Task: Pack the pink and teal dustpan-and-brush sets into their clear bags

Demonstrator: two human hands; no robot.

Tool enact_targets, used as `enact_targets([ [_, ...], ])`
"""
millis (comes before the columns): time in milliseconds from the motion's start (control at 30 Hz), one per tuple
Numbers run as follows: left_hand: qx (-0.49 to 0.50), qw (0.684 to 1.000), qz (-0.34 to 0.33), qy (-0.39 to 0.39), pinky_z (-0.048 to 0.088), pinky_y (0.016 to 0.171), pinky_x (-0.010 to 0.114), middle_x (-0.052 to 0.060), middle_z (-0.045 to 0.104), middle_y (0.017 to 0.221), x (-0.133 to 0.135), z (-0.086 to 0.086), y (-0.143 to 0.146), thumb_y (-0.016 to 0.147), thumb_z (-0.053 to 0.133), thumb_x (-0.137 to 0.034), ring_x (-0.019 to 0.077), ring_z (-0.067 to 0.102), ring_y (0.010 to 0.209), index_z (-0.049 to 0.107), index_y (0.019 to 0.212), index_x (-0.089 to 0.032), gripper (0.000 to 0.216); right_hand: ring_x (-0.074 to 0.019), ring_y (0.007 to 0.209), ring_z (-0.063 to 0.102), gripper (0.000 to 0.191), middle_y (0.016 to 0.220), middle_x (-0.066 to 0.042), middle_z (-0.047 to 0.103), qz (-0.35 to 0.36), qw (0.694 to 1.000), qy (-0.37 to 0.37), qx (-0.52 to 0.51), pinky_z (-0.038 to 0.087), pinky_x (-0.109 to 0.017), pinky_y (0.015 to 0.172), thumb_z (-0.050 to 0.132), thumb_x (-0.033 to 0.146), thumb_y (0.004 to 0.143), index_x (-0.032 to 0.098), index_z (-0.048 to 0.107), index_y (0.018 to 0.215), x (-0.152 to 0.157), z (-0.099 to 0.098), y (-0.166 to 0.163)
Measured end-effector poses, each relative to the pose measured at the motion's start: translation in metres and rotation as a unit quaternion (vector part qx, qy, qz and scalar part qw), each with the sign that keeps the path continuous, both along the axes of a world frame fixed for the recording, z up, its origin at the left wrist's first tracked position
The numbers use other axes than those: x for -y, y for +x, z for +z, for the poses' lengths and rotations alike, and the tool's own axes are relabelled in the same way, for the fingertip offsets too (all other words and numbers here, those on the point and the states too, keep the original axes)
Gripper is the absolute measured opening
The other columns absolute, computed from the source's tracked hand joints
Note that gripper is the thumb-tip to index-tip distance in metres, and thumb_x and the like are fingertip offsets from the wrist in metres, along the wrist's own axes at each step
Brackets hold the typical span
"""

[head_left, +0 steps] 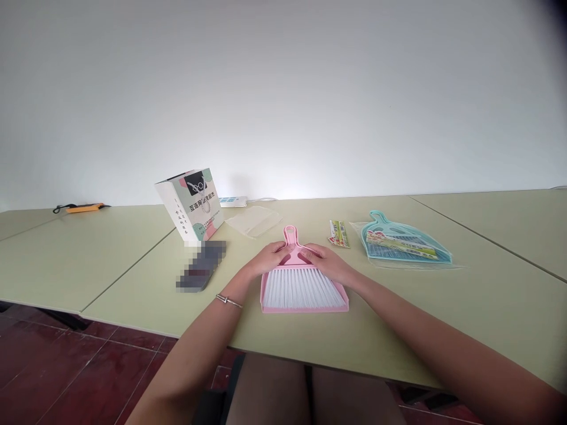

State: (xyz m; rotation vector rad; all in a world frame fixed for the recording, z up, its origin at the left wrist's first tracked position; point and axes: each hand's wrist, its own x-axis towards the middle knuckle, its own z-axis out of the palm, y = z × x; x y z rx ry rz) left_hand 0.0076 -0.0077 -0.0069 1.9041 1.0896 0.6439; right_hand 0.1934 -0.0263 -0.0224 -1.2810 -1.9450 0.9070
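Note:
A pink dustpan point(339, 304) lies flat on the pale green table point(465, 307) in front of me, with a pink brush point(302, 288) nested in it, white bristles toward me and handle pointing away. My left hand point(268, 258) rests on the left shoulder of the brush, fingers curled onto the pink plastic near the handle. My right hand point(325, 261) lies on the right shoulder, fingers pressed against it. A thin bracelet circles my left wrist.
A blue dustpan set in a clear bag point(405, 243) lies right of the pink one, a printed card label point(339, 234) between them. A paper box point(190, 203) stands at back left, a blurred dark object point(201, 267) beside it, an empty clear bag point(253, 221) behind.

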Motion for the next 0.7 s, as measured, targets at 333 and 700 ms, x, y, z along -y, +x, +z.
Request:
enact_targets([
  [333, 0.008, 0.997, -0.060, -0.054, 0.035, 0.071, 0.028, 0.001, 0.050, 0.081, 0.001, 0.008, -0.010, 0.081, 0.041, -0.062, 0.0139, 0.044, 0.074, 0.053, 0.092, -0.018, 0.047, -0.0178, 0.075, 0.057, 0.030, 0.082, -0.001, 0.062, 0.017, 0.999, 0.007, 0.035, 0.041, -0.031, 0.065, 0.033, 0.042, 0.090, 0.021, 0.053, 0.100, 0.011, 0.004, -0.003],
  [700, 0.044, 0.995, -0.050, -0.069, 0.035, 0.072, 0.028, 0.001, 0.051, 0.083, 0.000, 0.004, -0.008, 0.079, 0.045, -0.061, 0.0133, 0.045, 0.074, 0.054, 0.089, -0.017, 0.046, -0.0178, 0.067, 0.055, 0.024, 0.070, 0.001, 0.058, -0.019, 0.999, -0.013, 0.042, 0.040, -0.030, 0.058, 0.034, 0.041, 0.089, 0.022, 0.047, 0.083, 0.015, 0.006, -0.009],
])
